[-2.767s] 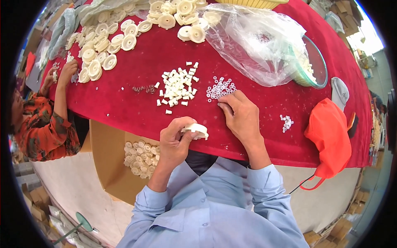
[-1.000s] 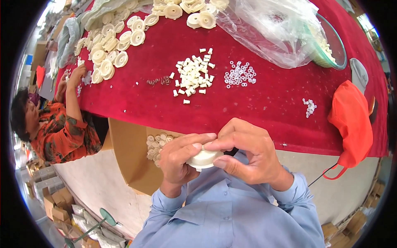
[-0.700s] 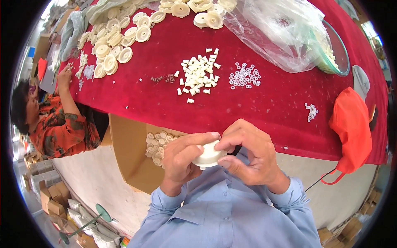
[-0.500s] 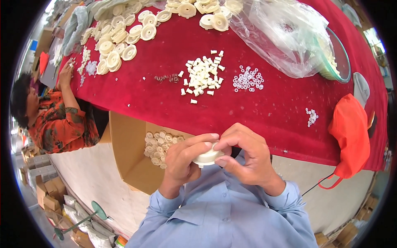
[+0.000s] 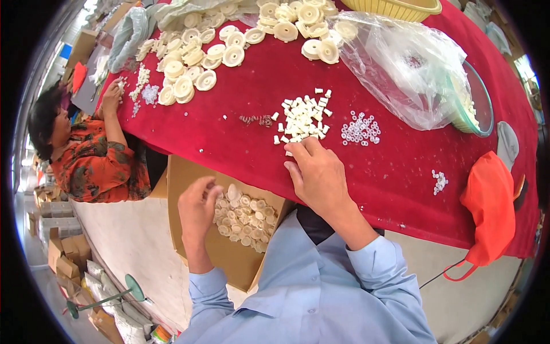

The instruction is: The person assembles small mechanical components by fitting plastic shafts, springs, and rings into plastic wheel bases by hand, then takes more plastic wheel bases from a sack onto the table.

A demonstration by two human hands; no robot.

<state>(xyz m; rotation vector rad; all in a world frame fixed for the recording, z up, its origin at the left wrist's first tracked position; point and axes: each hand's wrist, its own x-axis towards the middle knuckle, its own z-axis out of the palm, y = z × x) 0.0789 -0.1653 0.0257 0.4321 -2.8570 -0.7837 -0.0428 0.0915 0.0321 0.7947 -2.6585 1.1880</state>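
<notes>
My left hand [image 5: 197, 206] hangs over the cardboard box [image 5: 197, 172], its fingers loosely curled and apart, holding nothing. Just beside its fingertips is a cream round plastic part [image 5: 233, 192], apart from the hand, above the heap of similar cream parts [image 5: 246, 221] in the box. On the red cloth, my right hand [image 5: 318, 172] reaches the near edge of a pile of small cream spool-shaped plastic pieces [image 5: 303, 117]. Its thumb and index finger are spread, with a piece by the fingertips; no grip on it shows.
Small translucent rings [image 5: 361, 129] lie right of the pile, little metal springs [image 5: 256, 120] left of it. Large cream discs [image 5: 233, 55] are heaped at the far left. A plastic bag [image 5: 407, 74], teal basket [image 5: 484, 103] and red cloth bag [image 5: 487, 209] stand right. A co-worker [image 5: 94, 155] sits left.
The cream round part has left my hands and is now at the box. My left hand moved left over the box; my right hand moved forward to the small pieces. The view shifted slightly.
</notes>
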